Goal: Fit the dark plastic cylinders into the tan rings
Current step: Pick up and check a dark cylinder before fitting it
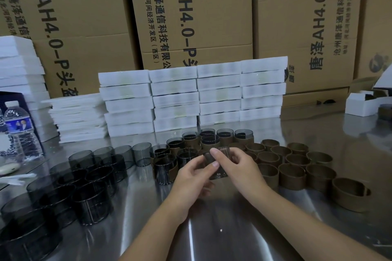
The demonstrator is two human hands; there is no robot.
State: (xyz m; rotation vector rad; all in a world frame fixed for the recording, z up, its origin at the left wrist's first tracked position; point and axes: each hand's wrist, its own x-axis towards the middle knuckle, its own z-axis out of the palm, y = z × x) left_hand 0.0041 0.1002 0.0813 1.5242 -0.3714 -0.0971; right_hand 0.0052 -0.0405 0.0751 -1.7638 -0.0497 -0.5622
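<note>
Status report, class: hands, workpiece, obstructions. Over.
Left hand, right hand both grip one dark cylinder. Loose cylinders left, tan rings right. No obstruction seen.

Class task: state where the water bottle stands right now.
In the head view, the water bottle stands at the far left edge, beside the white stacks, behind the dark cylinders.

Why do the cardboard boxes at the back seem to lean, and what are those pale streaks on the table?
Head view: the wide-angle lens tilts the cardboard boxes outward near the edges; the shiny metal table reflects light as pale streaks; the left hand and right hand, gripping a dark cylinder, look slightly soft, probably motion blur.
</note>
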